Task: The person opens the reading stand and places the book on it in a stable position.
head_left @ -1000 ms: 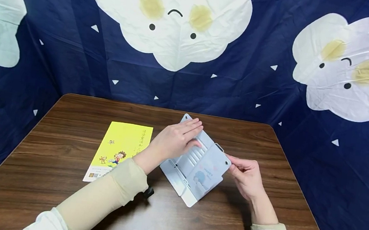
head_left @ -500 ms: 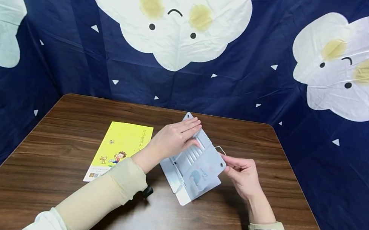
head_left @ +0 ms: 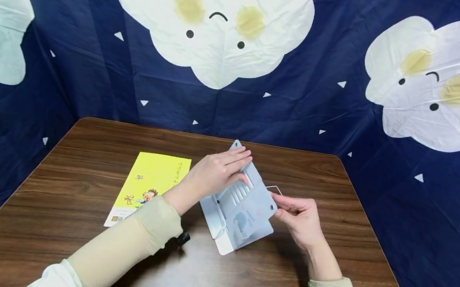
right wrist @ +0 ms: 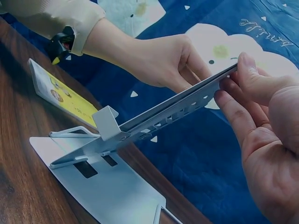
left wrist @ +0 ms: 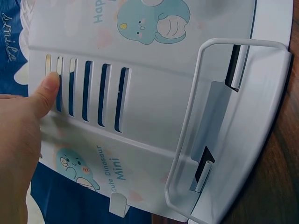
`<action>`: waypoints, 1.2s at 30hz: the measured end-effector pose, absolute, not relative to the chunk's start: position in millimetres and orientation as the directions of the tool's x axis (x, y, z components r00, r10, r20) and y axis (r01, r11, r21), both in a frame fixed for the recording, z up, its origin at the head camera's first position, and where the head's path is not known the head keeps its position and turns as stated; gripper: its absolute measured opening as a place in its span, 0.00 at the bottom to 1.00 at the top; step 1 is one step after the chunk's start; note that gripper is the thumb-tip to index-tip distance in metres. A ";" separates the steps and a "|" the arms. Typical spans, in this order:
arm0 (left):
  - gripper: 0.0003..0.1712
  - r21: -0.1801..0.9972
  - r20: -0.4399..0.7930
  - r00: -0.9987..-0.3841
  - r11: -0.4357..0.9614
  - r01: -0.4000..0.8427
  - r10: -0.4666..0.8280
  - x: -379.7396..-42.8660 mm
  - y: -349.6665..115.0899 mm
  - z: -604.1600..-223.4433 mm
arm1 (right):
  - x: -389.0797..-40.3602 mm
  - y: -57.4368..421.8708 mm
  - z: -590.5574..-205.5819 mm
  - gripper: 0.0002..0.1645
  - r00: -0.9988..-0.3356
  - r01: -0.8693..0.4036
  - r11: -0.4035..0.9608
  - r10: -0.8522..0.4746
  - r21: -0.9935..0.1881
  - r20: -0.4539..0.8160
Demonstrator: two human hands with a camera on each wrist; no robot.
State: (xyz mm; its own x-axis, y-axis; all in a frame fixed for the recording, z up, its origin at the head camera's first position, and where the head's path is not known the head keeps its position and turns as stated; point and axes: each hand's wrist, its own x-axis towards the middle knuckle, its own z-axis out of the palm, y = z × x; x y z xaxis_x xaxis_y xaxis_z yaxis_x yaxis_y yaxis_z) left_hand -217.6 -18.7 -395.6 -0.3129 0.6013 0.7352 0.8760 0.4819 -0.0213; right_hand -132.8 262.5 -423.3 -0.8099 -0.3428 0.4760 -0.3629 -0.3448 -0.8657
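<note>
A light blue metal book stand point(head_left: 236, 196) with dinosaur prints is held between both hands, its slotted panel tilted up from the base plate point(right wrist: 126, 186), which sits at the wooden table. At the panel's top edge is my left hand point(head_left: 217, 173); its thumb point(left wrist: 47, 88) lies on the front over the slots, its other fingers at the edge. My right hand point(head_left: 300, 218) pinches the panel's right corner, thumb on one side and fingers on the other. A white wire loop point(left wrist: 190, 107) crosses the panel's lower front. Another piece of wire point(head_left: 277, 187) sticks out behind.
Left of the stand, a yellow children's book point(head_left: 153, 177) lies on the brown wooden table point(head_left: 239, 286), partly covered by my left arm. A dark blue cloth point(head_left: 225, 110) with white clouds hangs behind and beside the table.
The panel's right corner has swung leftward and risen more steeply, with my right hand following it. More of the wire behind shows. My left hand has barely moved.
</note>
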 end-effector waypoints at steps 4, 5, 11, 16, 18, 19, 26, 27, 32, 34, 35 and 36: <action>0.31 0.004 0.731 -0.306 0.445 0.896 0.610 -218.7 -19.4 -395.4 | -130.9 260.7 -422.3 0.19 -0.810 -0.381 -0.318 -0.338 -0.868 0.479; 0.31 0.001 0.728 -0.303 0.441 0.898 0.616 -219.0 -19.4 -395.5 | -130.2 259.9 -421.7 0.19 -0.810 -0.385 -0.311 -0.336 -0.869 0.480; 0.31 -0.033 0.708 -0.296 0.448 0.893 0.641 -219.6 -19.4 -393.9 | -125.6 253.8 -418.4 0.21 -0.823 -0.396 -0.284 -0.312 -0.873 0.475; 0.32 -0.036 0.706 -0.289 0.440 0.897 0.647 -220.9 -20.1 -392.8 | -123.6 248.7 -416.3 0.22 -0.827 -0.401 -0.274 -0.302 -0.874 0.474; 0.33 -0.034 0.708 -0.286 0.435 0.900 0.646 -222.0 -20.5 -393.2 | -123.5 247.0 -416.6 0.22 -0.820 -0.410 -0.280 -0.304 -0.868 0.485; 0.33 -0.029 0.708 -0.287 0.433 0.901 0.645 -222.1 -20.9 -393.2 | -123.3 245.8 -416.8 0.22 -0.822 -0.407 -0.283 -0.302 -0.869 0.483; 0.37 0.036 0.722 -0.324 0.433 0.900 0.611 -224.3 -22.9 -394.8 | -123.4 239.0 -419.8 0.22 -0.822 -0.405 -0.305 -0.291 -0.862 0.489; 0.37 0.046 0.722 -0.328 0.431 0.901 0.609 -224.5 -23.2 -394.6 | -123.6 238.3 -420.1 0.22 -0.820 -0.406 -0.309 -0.292 -0.860 0.492; 0.36 0.028 0.702 -0.314 0.416 0.909 0.640 -225.2 -25.3 -393.0 | -123.0 234.9 -420.2 0.22 -0.826 -0.395 -0.315 -0.290 -0.863 0.484; 0.35 0.012 0.698 -0.294 0.400 0.916 0.653 -226.3 -25.6 -392.4 | -123.1 234.0 -420.5 0.22 -0.825 -0.396 -0.313 -0.291 -0.863 0.484; 0.35 0.004 0.698 -0.283 0.391 0.920 0.658 -226.9 -25.6 -392.1 | -123.3 233.7 -420.6 0.22 -0.820 -0.403 -0.314 -0.292 -0.860 0.491; 0.35 0.001 0.698 -0.273 0.380 0.925 0.662 -227.6 -25.4 -391.8 | -123.4 233.1 -420.7 0.22 -0.820 -0.403 -0.316 -0.291 -0.859 0.492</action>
